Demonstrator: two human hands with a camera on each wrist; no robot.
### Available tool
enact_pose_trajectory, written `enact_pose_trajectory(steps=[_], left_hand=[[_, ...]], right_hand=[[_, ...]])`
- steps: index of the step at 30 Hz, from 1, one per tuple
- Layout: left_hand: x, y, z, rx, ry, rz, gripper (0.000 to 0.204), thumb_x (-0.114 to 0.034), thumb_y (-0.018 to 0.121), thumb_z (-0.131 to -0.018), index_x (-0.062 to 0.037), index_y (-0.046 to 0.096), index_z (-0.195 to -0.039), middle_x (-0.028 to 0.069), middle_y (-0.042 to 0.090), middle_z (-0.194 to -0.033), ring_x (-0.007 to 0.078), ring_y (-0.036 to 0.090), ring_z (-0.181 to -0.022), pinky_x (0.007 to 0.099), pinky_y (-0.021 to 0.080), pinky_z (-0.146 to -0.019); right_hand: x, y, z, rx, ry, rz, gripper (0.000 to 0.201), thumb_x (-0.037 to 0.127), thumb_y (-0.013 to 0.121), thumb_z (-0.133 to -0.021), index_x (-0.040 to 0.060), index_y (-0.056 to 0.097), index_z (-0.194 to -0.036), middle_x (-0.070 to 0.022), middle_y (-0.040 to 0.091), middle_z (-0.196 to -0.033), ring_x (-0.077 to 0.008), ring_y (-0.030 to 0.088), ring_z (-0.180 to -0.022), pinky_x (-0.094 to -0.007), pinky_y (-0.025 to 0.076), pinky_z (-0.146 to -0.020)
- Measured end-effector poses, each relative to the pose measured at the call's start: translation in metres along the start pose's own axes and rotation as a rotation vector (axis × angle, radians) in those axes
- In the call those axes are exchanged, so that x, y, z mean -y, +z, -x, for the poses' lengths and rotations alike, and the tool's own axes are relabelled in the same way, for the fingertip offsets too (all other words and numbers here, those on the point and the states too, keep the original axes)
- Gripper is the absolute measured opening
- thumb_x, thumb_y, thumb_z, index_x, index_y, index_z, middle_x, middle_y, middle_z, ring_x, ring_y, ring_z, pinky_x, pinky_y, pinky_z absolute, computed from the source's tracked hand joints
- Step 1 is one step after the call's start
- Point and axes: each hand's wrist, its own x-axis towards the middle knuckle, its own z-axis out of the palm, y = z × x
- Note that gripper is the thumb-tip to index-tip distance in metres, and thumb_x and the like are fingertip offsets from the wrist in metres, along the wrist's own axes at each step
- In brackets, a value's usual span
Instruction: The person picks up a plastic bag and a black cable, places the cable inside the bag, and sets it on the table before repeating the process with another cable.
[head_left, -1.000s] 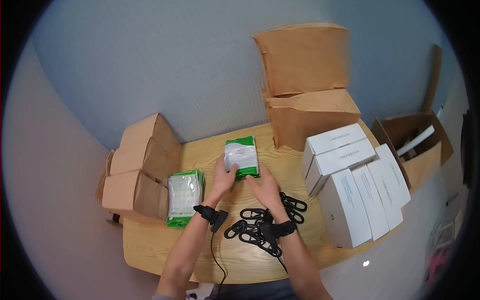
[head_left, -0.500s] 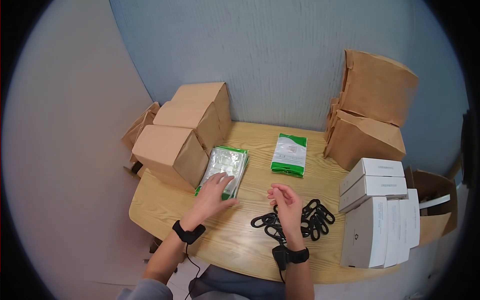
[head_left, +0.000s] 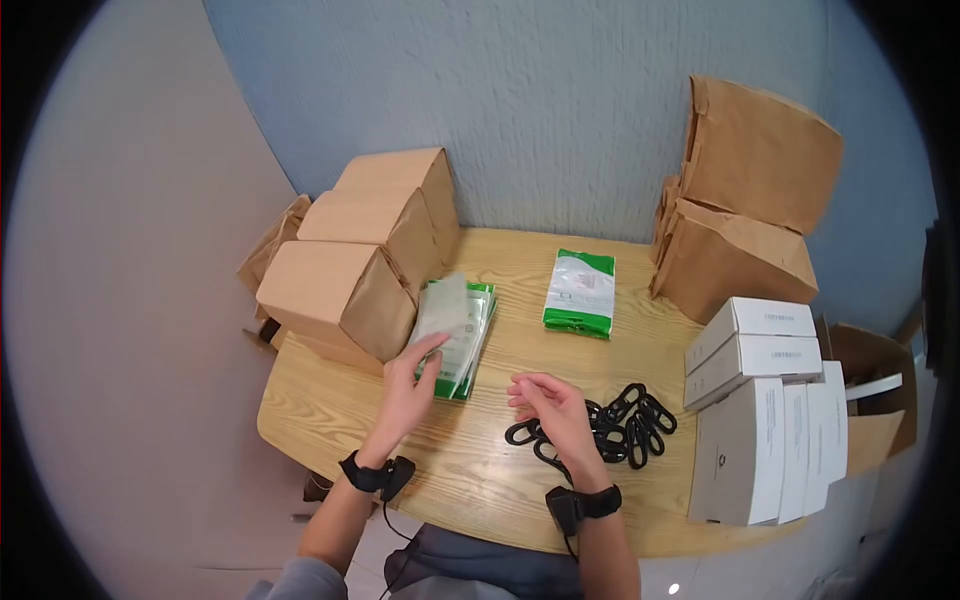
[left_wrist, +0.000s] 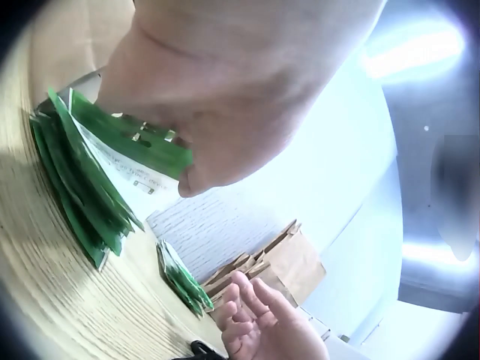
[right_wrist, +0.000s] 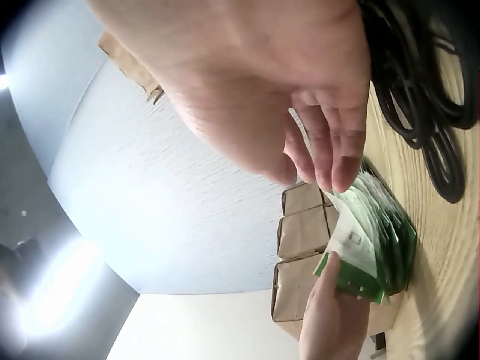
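My left hand (head_left: pixel 405 390) pinches the near edge of the top plastic bag (head_left: pixel 445 312), a clear and green flat packet, and lifts it from its stack. In the right wrist view, the thumb lies over the green end of this bag (right_wrist: pixel 352 247), which bends upward. Beneath it is the stack of green and clear bags (left_wrist: pixel 71 184), fanned at the edges. My right hand (head_left: pixel 560 415) hovers palm inward with loosely bent fingers, holding nothing. Close under and beside it lie several coiled black cables (head_left: pixel 640 425).
A second pile of green and white bags (head_left: pixel 580 292) lies at the back middle. Brown paper bags (head_left: pixel 320 280) stand at left, and more brown bags (head_left: pixel 740 250) at the back right. White boxes (head_left: pixel 740 450) fill the right edge; beyond is an open carton (head_left: pixel 880 440).
Both hands have left the back pile. My left hand has moved to the left stack and raised its top bag; my right hand has drawn back near the cables. The head view has shifted.
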Motion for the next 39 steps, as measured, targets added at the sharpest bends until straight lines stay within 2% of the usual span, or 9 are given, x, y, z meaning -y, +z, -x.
enact_pose_trajectory(steps=[4,6,8,10,11,14,20,31,39], left_hand=[[-0.043,0.027,0.006,0.004,0.283,-0.131,0.039,-0.01,0.063,-0.086,-0.0012,0.057,-0.124,0.0172,0.062,-0.12,0.0307,0.058,-0.115,0.0349,0.044,-0.095],[-0.07,0.046,0.012,0.328,0.369,0.032,0.043,-0.009,0.064,-0.086,0.0,0.054,-0.127,0.0168,0.057,-0.127,0.0335,0.051,-0.123,0.036,0.039,-0.103],[-0.071,0.058,0.008,0.436,0.415,0.046,0.045,-0.007,0.064,-0.086,0.0001,0.051,-0.129,0.0146,0.053,-0.133,0.0298,0.049,-0.125,0.0348,0.038,-0.103],[-0.051,0.067,-0.003,0.467,0.017,0.522,0.049,-0.013,0.066,-0.087,-0.0009,0.049,-0.132,0.0125,0.052,-0.135,0.0225,0.049,-0.124,0.033,0.038,-0.103],[-0.041,0.079,-0.011,0.223,0.105,0.469,0.051,-0.011,0.067,-0.086,0.0009,0.047,-0.132,0.0114,0.054,-0.131,0.0175,0.05,-0.12,0.0295,0.039,-0.101],[-0.039,0.094,-0.02,0.148,-0.055,0.629,0.043,-0.01,0.066,-0.087,0.0028,0.052,-0.126,0.0114,0.059,-0.123,0.0175,0.054,-0.113,0.0297,0.041,-0.098],[-0.001,0.09,-0.007,0.584,-0.454,0.895,0.036,-0.013,0.067,-0.089,0.0031,0.058,-0.119,0.0078,0.064,-0.114,0.0134,0.059,-0.101,0.0285,0.047,-0.09],[0.005,0.09,-0.014,0.154,-0.367,0.937,0.025,-0.016,0.067,-0.089,0.004,0.067,-0.105,0.0061,0.068,-0.1,0.0079,0.06,-0.088,0.0234,0.048,-0.078],[0.005,0.092,-0.011,0.134,-0.359,0.913,0.026,-0.017,0.069,-0.087,0.0044,0.068,-0.103,0.0052,0.069,-0.095,0.0051,0.06,-0.083,0.0213,0.048,-0.074]], right_hand=[[0.001,0.012,0.002,0.064,-0.103,-0.216,0.042,0.02,0.054,-0.097,-0.0007,0.046,-0.133,-0.0117,0.059,-0.118,-0.0142,0.059,-0.096,-0.0257,0.051,-0.073],[-0.018,0.007,-0.002,-0.085,-0.318,-0.327,0.049,0.022,0.05,-0.099,-0.0002,0.035,-0.141,-0.011,0.052,-0.127,-0.0131,0.055,-0.103,-0.0247,0.049,-0.079],[0.004,-0.006,0.001,-0.216,-0.261,-0.247,0.042,0.022,0.049,-0.1,-0.0021,0.044,-0.134,-0.0081,0.057,-0.12,-0.01,0.055,-0.1,-0.0222,0.046,-0.082],[0.011,-0.023,0.001,-0.346,-0.197,-0.236,0.035,0.02,0.049,-0.099,-0.0035,0.051,-0.125,-0.0058,0.062,-0.11,-0.0082,0.057,-0.094,-0.022,0.045,-0.082],[0.018,-0.022,-0.001,-0.428,-0.279,-0.303,0.029,0.018,0.053,-0.098,-0.0039,0.057,-0.117,-0.0035,0.065,-0.1,-0.0066,0.058,-0.087,-0.0213,0.046,-0.078],[0.017,-0.035,0.001,-0.392,-0.28,-0.208,0.026,0.015,0.056,-0.096,-0.0038,0.06,-0.114,-0.0041,0.066,-0.1,-0.0065,0.058,-0.086,-0.0212,0.047,-0.076],[0.007,-0.032,-0.002,-0.333,-0.216,-0.025,0.026,0.015,0.062,-0.092,-0.005,0.063,-0.108,-0.0045,0.066,-0.098,-0.008,0.059,-0.087,-0.0218,0.047,-0.077],[0.031,-0.032,0.007,-0.489,-0.151,0.394,0.024,0.017,0.069,-0.087,-0.0018,0.068,-0.101,-0.0014,0.065,-0.078,-0.0061,0.051,-0.063,-0.0191,0.043,-0.059],[0.042,-0.013,0.021,-0.151,-0.051,1.084,0.03,0.013,0.08,-0.066,0.0016,0.071,-0.092,-0.0086,0.067,-0.086,-0.017,0.053,-0.068,-0.0291,0.045,-0.064]])
